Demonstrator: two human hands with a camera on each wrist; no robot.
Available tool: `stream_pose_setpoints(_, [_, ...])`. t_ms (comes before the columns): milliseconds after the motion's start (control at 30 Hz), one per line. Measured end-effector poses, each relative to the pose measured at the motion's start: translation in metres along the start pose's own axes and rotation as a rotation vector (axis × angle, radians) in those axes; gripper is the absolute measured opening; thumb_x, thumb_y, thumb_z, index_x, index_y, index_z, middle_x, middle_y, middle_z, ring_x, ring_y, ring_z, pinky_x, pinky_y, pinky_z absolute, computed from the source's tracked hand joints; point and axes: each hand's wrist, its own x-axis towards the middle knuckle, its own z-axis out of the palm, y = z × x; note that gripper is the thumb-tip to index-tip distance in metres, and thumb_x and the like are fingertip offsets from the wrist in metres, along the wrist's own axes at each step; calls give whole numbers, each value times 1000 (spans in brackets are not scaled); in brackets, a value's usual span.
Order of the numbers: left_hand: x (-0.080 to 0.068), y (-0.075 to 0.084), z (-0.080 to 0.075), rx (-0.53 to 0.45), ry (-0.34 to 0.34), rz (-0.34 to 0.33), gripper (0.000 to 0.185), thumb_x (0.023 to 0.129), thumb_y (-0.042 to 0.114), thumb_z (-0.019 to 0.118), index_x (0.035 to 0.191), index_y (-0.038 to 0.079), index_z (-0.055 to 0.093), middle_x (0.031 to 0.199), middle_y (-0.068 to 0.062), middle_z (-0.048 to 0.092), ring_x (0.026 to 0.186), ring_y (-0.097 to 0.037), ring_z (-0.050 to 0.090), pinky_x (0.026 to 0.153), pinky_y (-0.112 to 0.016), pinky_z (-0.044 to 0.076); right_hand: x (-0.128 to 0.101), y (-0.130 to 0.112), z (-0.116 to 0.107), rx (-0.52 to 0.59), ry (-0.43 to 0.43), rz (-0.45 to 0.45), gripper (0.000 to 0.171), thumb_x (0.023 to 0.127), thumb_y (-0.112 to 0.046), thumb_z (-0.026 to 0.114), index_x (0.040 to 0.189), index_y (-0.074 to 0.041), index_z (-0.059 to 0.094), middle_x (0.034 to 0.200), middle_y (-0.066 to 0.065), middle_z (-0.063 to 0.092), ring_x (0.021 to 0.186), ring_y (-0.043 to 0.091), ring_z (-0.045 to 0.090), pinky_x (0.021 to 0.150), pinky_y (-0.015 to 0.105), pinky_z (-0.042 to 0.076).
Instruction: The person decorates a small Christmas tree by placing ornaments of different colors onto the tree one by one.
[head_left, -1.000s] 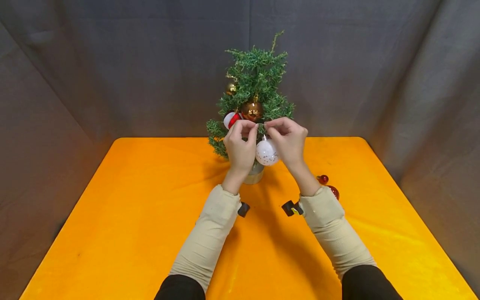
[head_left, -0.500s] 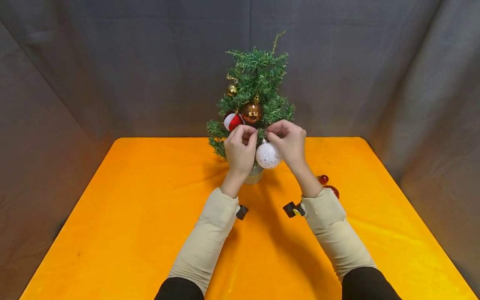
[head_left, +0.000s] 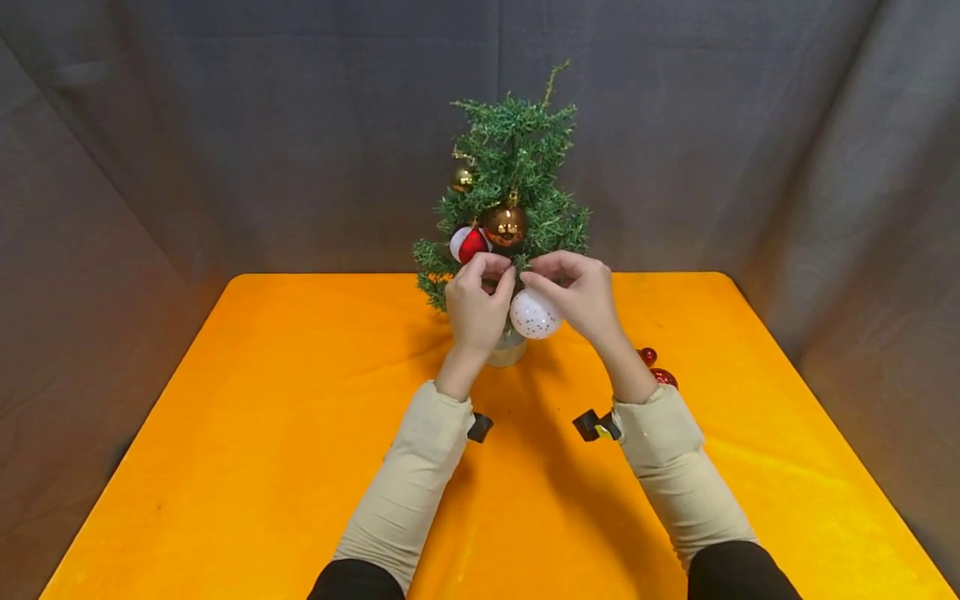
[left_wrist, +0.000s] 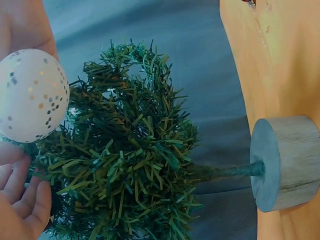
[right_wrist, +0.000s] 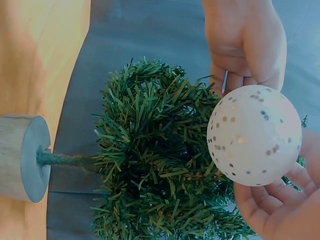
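A white Christmas ball [head_left: 536, 314] with glittery dots hangs low at the front of a small green Christmas tree [head_left: 525, 150]. My left hand [head_left: 477, 304] pinches with thumb and index finger at a branch tip, just left above the ball. From the right, my right hand [head_left: 582, 292] pinches close above the ball's top, its thumb in front of the cap. The ball's hanging string is too fine to make out between the fingertips. In the right wrist view the ball [right_wrist: 255, 135] hides the fingertips; in the left wrist view the left fingers [left_wrist: 37, 202] curl beside the branches.
On the tree hang a copper ball [head_left: 506, 225], a red and white ball [head_left: 470, 244] and a small gold ball [head_left: 462, 178]. Two red balls lie on the orange table [head_left: 262, 433], the larger red ball [head_left: 664, 378] beside my right wrist. The tree stands on a round wooden base [left_wrist: 295, 165].
Both hands have come down slightly, and the white ball has lowered with them. The string stretched between the hands earlier is no longer visible; the right thumb now covers the ball's cap.
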Motion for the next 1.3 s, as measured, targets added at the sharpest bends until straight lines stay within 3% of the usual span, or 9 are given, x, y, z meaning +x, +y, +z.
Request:
stream_pose_setpoints(200, [2,2,-1,-22,-17,-23,6,81,7,63,82,1,62,76,-7,64,66,-17,59,56,-21,45,-4,-6,-2,-39,-45,31,19,75,-5,71,90,4,66,73,15,65,65,22,59,56,23,47])
stream_pose_setpoints(500, [2,2,-2,-30,-77,-35,8,83,5,60,83,0,66,75,-8,63,65,-16,57,56,-21,45,-8,-8,-2,-109,-77,59,19,77,-7,69,92,4,65,73,14,64,66,23,60,57,35,51])
stream_pose_setpoints(900, [-1,-2,-1,21,-112,-49,9,82,8,61,82,3,69,74,-6,64,62,-14,56,54,-20,44,-9,0,6,-253,-27,20,11,78,-8,68,82,2,65,70,12,64,65,24,60,61,36,50])
stream_pose_setpoints(1300, [-3,-4,-2,19,-111,-59,9,82,10,62,84,3,67,78,-6,63,71,-15,57,58,-24,44,-11,5,10,-262,30,-40,14,76,-10,71,82,2,66,70,12,64,63,21,60,61,34,50])
